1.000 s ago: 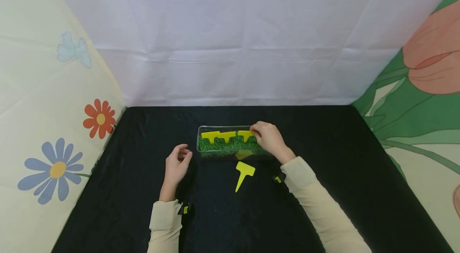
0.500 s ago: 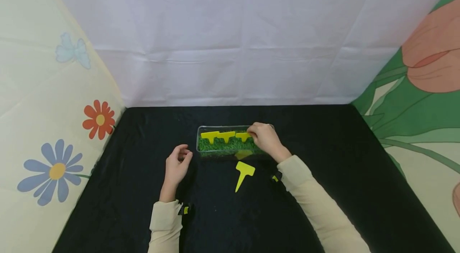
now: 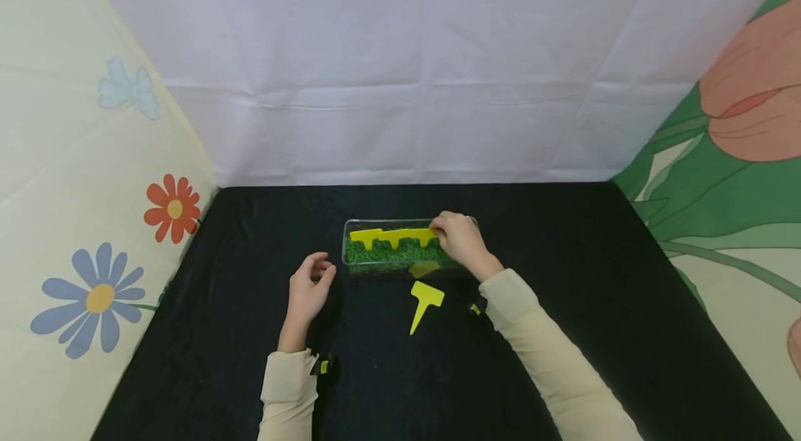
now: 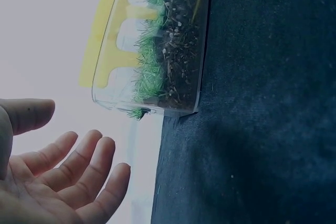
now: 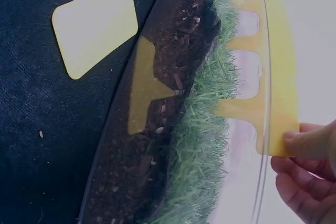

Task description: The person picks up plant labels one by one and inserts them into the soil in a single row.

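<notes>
A clear box (image 3: 348, 252) holds dark soil with green grass (image 3: 400, 252) on top. Three T-shaped yellow plant labels stand in a row along its far side. My right hand (image 3: 462, 239) pinches the end of the rightmost plant label (image 5: 278, 114) between thumb and fingers; its stem reaches down into the grass. Another yellow plant label (image 3: 428, 296) lies flat on the black cloth in front of the box. Left of the box, my left hand (image 3: 309, 288) is held loosely with fingers slightly bent, touching nothing; the left wrist view shows its palm (image 4: 58, 187) beside the box's end.
Black cloth (image 3: 375, 385) covers the table. A white sheet (image 3: 400, 79) hangs behind it, with flower-printed cloths (image 3: 94, 218) at the sides. A yellow T shape (image 5: 144, 87) shows on the box's front wall, perhaps a reflection.
My right hand has moved slightly left with the rightmost plant label, closing the gap to the middle one. The left hand has hardly moved.
</notes>
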`<action>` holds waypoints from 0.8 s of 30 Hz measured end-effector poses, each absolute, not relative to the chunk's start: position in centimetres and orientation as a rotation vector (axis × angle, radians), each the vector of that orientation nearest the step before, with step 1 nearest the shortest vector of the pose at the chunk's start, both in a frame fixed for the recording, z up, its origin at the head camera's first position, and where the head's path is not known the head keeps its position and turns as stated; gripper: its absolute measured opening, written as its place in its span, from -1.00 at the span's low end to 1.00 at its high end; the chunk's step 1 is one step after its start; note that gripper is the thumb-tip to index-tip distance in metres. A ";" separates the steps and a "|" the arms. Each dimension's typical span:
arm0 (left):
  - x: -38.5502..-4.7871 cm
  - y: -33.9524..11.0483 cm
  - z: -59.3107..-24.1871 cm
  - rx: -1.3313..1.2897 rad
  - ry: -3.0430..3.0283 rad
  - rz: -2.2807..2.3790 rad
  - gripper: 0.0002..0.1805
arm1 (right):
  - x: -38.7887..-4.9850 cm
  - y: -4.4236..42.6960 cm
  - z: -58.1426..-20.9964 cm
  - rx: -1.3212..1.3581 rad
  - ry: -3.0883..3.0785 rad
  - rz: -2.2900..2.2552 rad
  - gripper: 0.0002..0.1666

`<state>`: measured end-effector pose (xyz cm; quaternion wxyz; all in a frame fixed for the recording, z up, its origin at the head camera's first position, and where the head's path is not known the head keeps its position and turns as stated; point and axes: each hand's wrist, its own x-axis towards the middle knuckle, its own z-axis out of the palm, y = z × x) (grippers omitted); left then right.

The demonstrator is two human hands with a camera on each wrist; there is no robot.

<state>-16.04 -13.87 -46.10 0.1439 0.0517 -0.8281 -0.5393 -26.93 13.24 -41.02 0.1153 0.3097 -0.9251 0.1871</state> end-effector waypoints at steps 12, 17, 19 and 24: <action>-16.0 -13.8 -46.1 0.146 -2.408 -1.558 -0.69 | -26.9 13.3 -41.2 0.884 -2.715 0.542 -0.88; -16.0 -13.8 -46.2 0.130 -2.399 -1.563 -0.71 | -26.8 13.3 -41.2 0.880 -2.708 0.533 -0.89; -16.1 -13.8 -46.1 0.131 -2.394 -1.566 -0.70 | -26.8 13.4 -41.3 0.887 -2.698 0.526 -0.89; -16.1 -14.0 -46.0 0.142 -2.392 -1.573 -0.69 | -26.7 13.6 -41.7 0.914 -2.667 0.500 -0.89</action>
